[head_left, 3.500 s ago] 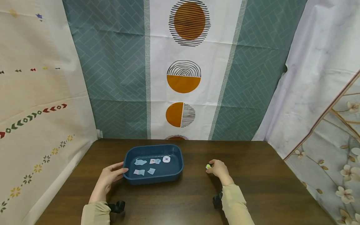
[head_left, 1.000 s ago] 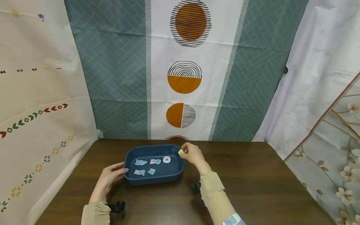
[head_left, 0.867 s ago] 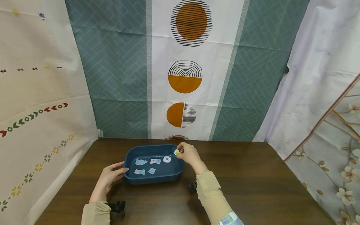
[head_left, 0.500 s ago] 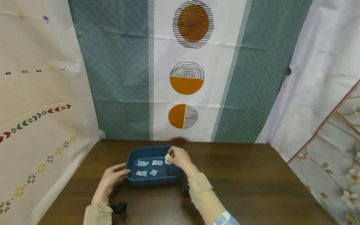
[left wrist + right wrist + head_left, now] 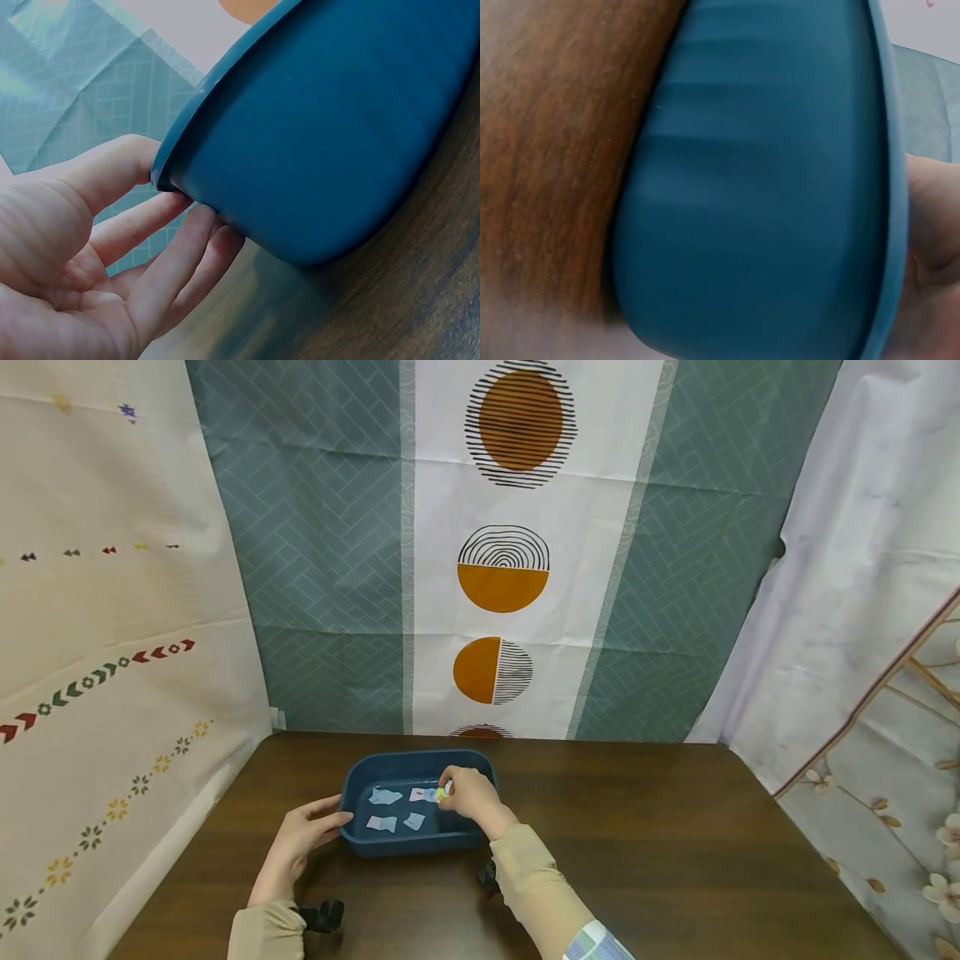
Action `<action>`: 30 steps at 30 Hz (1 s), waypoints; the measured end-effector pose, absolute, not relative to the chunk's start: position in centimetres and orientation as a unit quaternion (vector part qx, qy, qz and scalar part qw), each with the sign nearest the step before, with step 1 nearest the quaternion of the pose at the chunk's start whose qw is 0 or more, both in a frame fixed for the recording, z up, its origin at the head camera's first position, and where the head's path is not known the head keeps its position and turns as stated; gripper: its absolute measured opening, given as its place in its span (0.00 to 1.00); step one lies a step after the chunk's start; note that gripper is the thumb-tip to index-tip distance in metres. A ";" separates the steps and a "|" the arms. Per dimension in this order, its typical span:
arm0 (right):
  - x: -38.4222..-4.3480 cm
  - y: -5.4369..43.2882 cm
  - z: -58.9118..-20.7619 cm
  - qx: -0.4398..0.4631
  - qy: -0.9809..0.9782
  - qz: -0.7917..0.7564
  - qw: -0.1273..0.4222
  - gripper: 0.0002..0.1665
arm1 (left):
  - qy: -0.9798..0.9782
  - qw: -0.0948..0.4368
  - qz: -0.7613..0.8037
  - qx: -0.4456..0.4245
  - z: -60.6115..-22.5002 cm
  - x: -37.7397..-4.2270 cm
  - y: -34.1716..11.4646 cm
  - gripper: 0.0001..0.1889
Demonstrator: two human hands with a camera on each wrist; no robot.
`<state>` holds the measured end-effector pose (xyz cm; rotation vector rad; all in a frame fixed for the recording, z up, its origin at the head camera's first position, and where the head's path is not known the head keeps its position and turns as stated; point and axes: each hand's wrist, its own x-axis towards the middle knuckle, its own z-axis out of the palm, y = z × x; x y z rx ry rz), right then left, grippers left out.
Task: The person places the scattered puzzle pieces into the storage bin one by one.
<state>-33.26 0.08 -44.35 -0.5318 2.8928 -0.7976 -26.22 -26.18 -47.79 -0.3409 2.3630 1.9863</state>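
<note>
My left hand [image 5: 303, 831] grips the left end of a blue rectangular tray [image 5: 408, 845], thumb at the rim and fingers against the outer wall [image 5: 300, 150] in the left wrist view. Over the tray's right half, my right hand [image 5: 472, 795] pinches a small yellow-and-white piece [image 5: 441, 793] between thumb and fingers. Inside lie a torn-looking light-blue piece [image 5: 386, 797], a pink-and-blue piece [image 5: 382, 823], a small pale-blue piece [image 5: 414, 821] and another pink-and-blue one [image 5: 420, 794] right beside my right fingertips. A round white sticker there is mostly hidden by that hand.
The tray stands on a dark brown wooden table [image 5: 637, 843], near its back edge. A patterned cloth [image 5: 322, 568] hangs behind it, with light cloths at both sides. Black camera mounts [image 5: 322, 917] sit at the wrists.
My right hand has picked the yellow-and-white piece off the table at the right and carried it left, over the rim into the tray. My left hand has stayed on the tray's end.
</note>
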 end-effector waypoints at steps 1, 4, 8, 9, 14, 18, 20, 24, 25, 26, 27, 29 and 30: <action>-33.3 0.1 -44.4 -0.175 0.948 -0.263 0.048 0.16 | 0.760 0.018 0.640 -0.111 -47.8 -26.2 -26.2 0.33; -33.2 0.1 -44.7 -0.176 0.948 -0.257 0.056 0.16 | 0.760 0.019 0.640 -0.112 -48.0 -26.3 -26.1 0.33; -33.3 0.1 -45.1 -0.178 0.954 -0.229 0.067 0.16 | 0.757 0.019 0.643 -0.115 -48.0 -26.2 -26.1 0.32; -33.3 0.2 -45.2 -0.178 0.956 -0.222 0.070 0.16 | 0.757 0.019 0.643 -0.116 -48.0 -26.2 -26.0 0.32; -33.2 0.2 -45.5 -0.174 0.961 -0.200 0.081 0.15 | 0.758 0.019 0.640 -0.119 -47.9 -26.2 -26.0 0.33; -33.3 0.1 -45.7 -0.173 0.963 -0.190 0.085 0.14 | 0.760 0.020 0.638 -0.121 -47.9 -26.2 -26.0 0.33; -33.3 0.1 -45.9 -0.171 0.963 -0.188 0.088 0.13 | 0.760 0.019 0.639 -0.119 -47.9 -26.3 -26.1 0.33; -33.4 0.0 -46.1 -0.168 0.963 -0.186 0.093 0.13 | 0.759 0.022 0.641 -0.114 -48.0 -26.4 -26.1 0.34; -33.4 0.0 -46.2 -0.168 0.963 -0.187 0.095 0.13 | 0.759 0.023 0.641 -0.114 -48.0 -26.4 -26.1 0.34; -33.4 0.0 -46.2 -0.167 0.963 -0.188 0.096 0.12 | 0.759 0.022 0.640 -0.115 -48.0 -26.4 -26.1 0.34; -33.4 0.0 -46.3 -0.167 0.963 -0.187 0.096 0.12 | 0.760 0.023 0.639 -0.116 -48.0 -26.4 -26.1 0.33; -33.4 0.0 -46.4 -0.166 0.963 -0.188 0.095 0.13 | 0.763 0.022 0.636 -0.118 -48.0 -26.5 -26.1 0.33; -33.4 0.0 -46.4 -0.165 0.963 -0.188 0.096 0.12 | 0.764 0.021 0.634 -0.118 -48.0 -26.5 -26.1 0.32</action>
